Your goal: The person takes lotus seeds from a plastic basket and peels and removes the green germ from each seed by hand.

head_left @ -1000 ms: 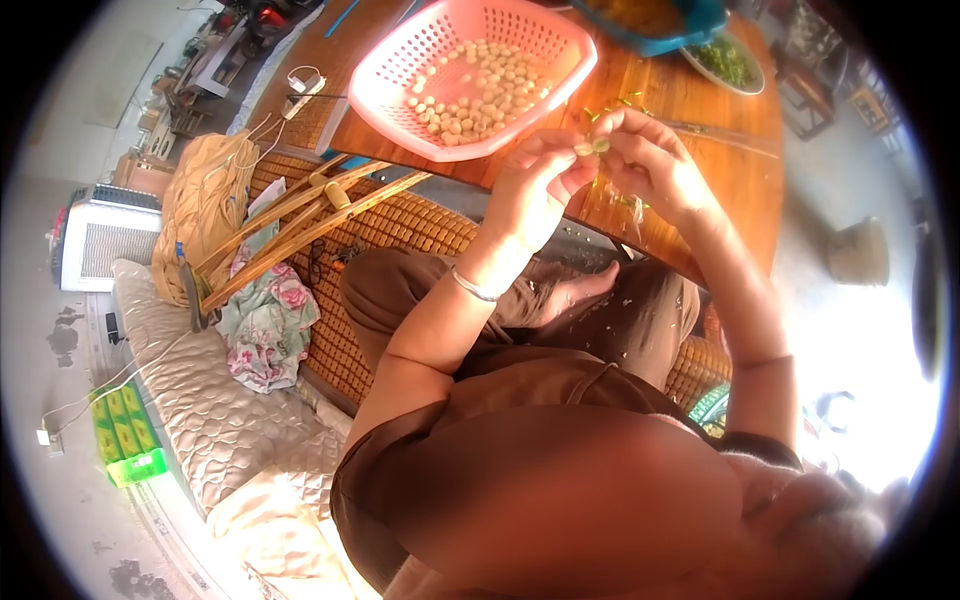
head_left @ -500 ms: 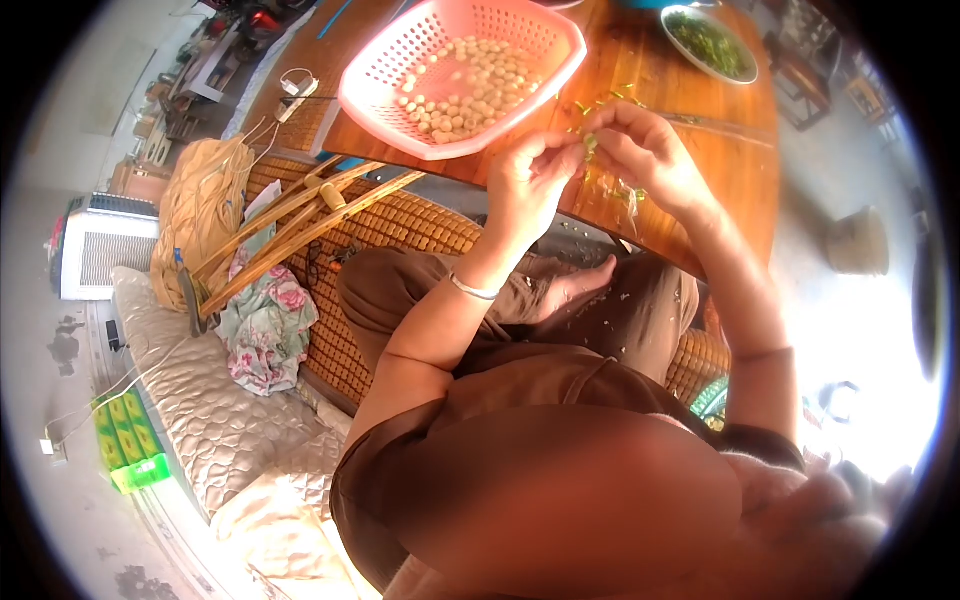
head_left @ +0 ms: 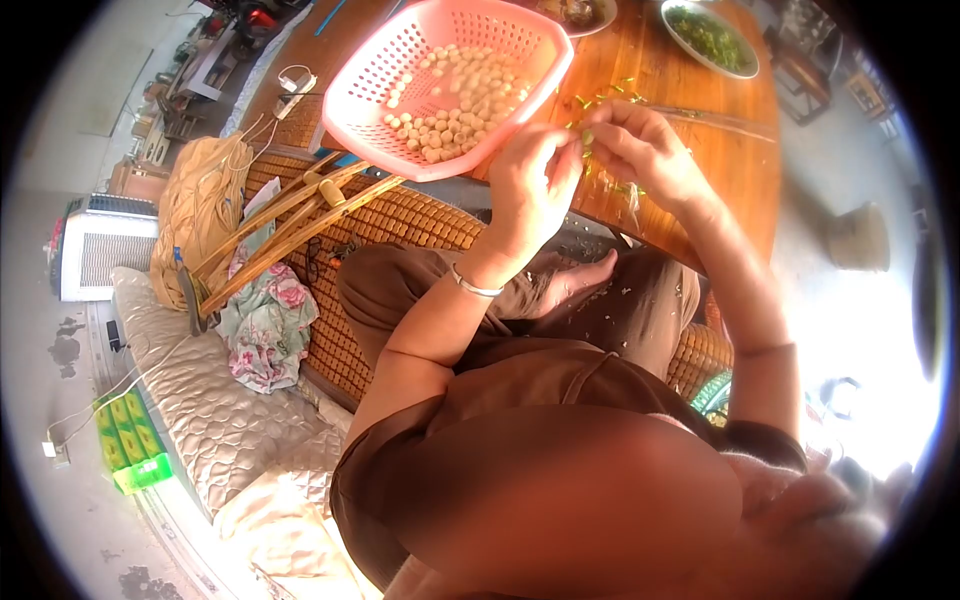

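My left hand [head_left: 532,185] is pinched at the table's near edge, its thumb and forefinger nearly meeting those of my right hand [head_left: 650,155]. Between the two sets of fingertips is a small green piece [head_left: 587,138]; it is too small to name, and I cannot make out anything else in the left pinch. Left of my hands, a pink perforated basket [head_left: 357,128] holds several pale round pieces [head_left: 440,133]. Green scraps [head_left: 627,188] lie on the wooden table [head_left: 725,180] beside and below my right hand.
A plate of chopped greens [head_left: 708,38] and another dish [head_left: 580,14] stand at the back of the table. Wooden poles [head_left: 290,228] and a floral cloth [head_left: 268,330] lie on the left. My bare foot [head_left: 580,283] is below the table edge.
The pink basket has moved left and nearer, and its pale pieces have shifted. The blue container has left the view, and another dish shows behind the basket. Both hands stay together, fingers slightly shifted.
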Motion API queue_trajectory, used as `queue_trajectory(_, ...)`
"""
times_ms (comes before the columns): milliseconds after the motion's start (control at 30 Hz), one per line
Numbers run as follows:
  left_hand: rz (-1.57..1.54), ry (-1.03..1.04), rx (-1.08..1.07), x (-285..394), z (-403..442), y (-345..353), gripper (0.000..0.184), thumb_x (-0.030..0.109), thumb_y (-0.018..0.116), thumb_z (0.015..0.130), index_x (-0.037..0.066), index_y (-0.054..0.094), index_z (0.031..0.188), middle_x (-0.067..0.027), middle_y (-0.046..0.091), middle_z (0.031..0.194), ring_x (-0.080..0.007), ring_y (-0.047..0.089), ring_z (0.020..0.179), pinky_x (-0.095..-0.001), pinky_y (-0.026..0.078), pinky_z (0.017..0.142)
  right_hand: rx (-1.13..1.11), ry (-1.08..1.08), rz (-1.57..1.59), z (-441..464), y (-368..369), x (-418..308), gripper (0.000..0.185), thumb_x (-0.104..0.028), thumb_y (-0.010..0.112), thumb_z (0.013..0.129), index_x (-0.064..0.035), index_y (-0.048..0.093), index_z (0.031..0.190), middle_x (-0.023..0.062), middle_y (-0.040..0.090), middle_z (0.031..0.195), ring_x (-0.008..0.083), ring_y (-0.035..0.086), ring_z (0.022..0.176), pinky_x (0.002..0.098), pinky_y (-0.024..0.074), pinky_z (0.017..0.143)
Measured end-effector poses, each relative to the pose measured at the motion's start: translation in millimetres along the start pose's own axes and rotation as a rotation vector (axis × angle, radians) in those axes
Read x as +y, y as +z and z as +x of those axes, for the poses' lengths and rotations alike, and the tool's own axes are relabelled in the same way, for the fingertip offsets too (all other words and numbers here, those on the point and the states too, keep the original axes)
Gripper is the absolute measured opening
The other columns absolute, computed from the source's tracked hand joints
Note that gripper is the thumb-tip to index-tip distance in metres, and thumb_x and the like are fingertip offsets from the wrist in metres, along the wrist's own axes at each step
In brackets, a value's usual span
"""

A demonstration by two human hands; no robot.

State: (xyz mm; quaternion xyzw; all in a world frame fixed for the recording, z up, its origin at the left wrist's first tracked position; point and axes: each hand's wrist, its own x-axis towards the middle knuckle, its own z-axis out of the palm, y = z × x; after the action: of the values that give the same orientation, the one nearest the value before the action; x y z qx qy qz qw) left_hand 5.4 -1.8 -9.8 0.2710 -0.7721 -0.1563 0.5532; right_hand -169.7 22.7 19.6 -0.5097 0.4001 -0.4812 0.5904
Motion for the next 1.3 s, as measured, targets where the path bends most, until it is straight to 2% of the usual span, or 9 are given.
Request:
queue_trajectory(100, -0.033, -0.06, 0.019, 2.5, 0.0, 0.5, 0.005, 0.002, 0.067, 0.082, 0.001, 0.062, 0.084, -0.011, 0.061, 0.077, -0.0266, 0.058, 0.065, -0.0344, 0.046, 0.059, 0.008, -0.004, -0.021, -0.2, 2.3, 1.4, 0.017, -0.018, 0.054, 0.096, -0.0024, 0.059, 0.098, -0.0029, 0.049, 0.068, 0.0026, 0.038, 0.054, 0.0182, 0.0311, 0.048)
queue_trajectory(200, -0.112, -0.174, -0.014, -5.6, -2.2, 4.8, 0.006, 0.004, 0.066, 0.084, 0.0, 0.061, 0.084, -0.0077, 0.062, 0.074, -0.0181, 0.059, 0.061, -0.0303, 0.046, 0.057, 0.079, 0.076, 0.016, 0.1, 3.0, -2.3, 0.017, -0.018, 0.054, 0.095, -0.0023, 0.059, 0.101, -0.0023, 0.049, 0.069, 0.0032, 0.037, 0.053, 0.0183, 0.0293, 0.048)
queue_trajectory(267, -0.467, -0.483, -0.058, -13.7, -5.9, 9.5, 0.008, 0.007, 0.065, 0.089, 0.0, 0.061, 0.086, -0.0036, 0.064, 0.072, -0.0094, 0.059, 0.06, -0.0245, 0.046, 0.057, 0.066, 0.081, 0.1, 1.7, 0.8, -0.2, 0.018, -0.016, 0.053, 0.094, -0.0019, 0.059, 0.102, -0.0021, 0.049, 0.069, 0.0036, 0.036, 0.052, 0.0188, 0.0282, 0.047)
queue_trajectory(433, -0.635, -0.593, -0.109, -9.3, 2.0, 6.2, 0.007, 0.006, 0.057, 0.095, -0.001, 0.059, 0.095, -0.0046, 0.065, 0.084, -0.0102, 0.063, 0.07, -0.0232, 0.052, 0.064, 0.046, 0.108, 0.275, 7.0, -10.8, 4.0, 0.021, -0.012, 0.051, 0.091, 0.0, 0.059, 0.106, 0.0003, 0.051, 0.07, 0.0051, 0.037, 0.05, 0.0207, 0.0264, 0.046)
queue_trajectory(700, -0.584, -0.351, -0.1, 0.2, 12.0, 19.1, 0.006, 0.006, 0.059, 0.095, -0.001, 0.059, 0.096, -0.0045, 0.065, 0.085, -0.009, 0.061, 0.067, -0.019, 0.048, 0.061, 0.3, 0.169, 0.446, 5.6, 5.4, -0.5, 0.023, -0.018, 0.045, 0.097, 0.0011, 0.056, 0.103, 0.006, 0.059, 0.08, 0.0088, 0.042, 0.055, 0.0223, 0.0272, 0.045)
queue_trajectory(867, -0.442, -0.143, -0.041, -3.0, 21.3, 34.1, 0.006, 0.002, 0.057, 0.094, -0.004, 0.057, 0.097, -0.0103, 0.059, 0.104, -0.0115, 0.064, 0.066, -0.0209, 0.053, 0.055, 0.14, 0.147, 0.473, 8.5, -2.8, 6.6, 0.029, -0.026, 0.044, 0.101, 0.0002, 0.055, 0.102, 0.0054, 0.058, 0.081, 0.0094, 0.045, 0.059, 0.0229, 0.0295, 0.047)
queue_trajectory(1100, -0.683, -0.316, 0.002, -5.9, 17.2, 38.0, 0.006, 0.002, 0.054, 0.096, -0.001, 0.057, 0.092, -0.0091, 0.061, 0.099, -0.0088, 0.062, 0.065, -0.0194, 0.048, 0.056, 0.146, 0.074, 0.425, 11.6, -8.4, 11.6, 0.025, -0.023, 0.046, 0.101, -0.0006, 0.056, 0.099, 0.0022, 0.055, 0.079, 0.0078, 0.042, 0.058, 0.0254, 0.0355, 0.052)
queue_trajectory(1200, -0.375, -0.218, -0.037, -20.1, 12.7, 34.9, 0.005, 0.003, 0.055, 0.095, 0.001, 0.056, 0.09, -0.0075, 0.061, 0.087, -0.0123, 0.06, 0.065, -0.0242, 0.046, 0.056, 0.225, 0.087, 0.411, 10.2, -9.6, 3.9, 0.02, -0.02, 0.047, 0.099, -0.0013, 0.056, 0.098, 0.0028, 0.054, 0.077, 0.0081, 0.04, 0.057, 0.0241, 0.0336, 0.05)
queue_trajectory(1300, 0.03, 0.019, -0.107, -12.9, 13.8, 26.2, 0.01, 0.003, 0.062, 0.084, 0.0, 0.053, 0.087, -0.014, 0.055, 0.078, -0.0306, 0.056, 0.069, -0.0378, 0.045, 0.061, 0.29, 0.02, 0.473, 14.1, -20.8, 5.3, 0.019, -0.019, 0.047, 0.099, -0.002, 0.056, 0.098, 0.004, 0.053, 0.076, 0.0086, 0.039, 0.055, 0.0229, 0.0308, 0.048)
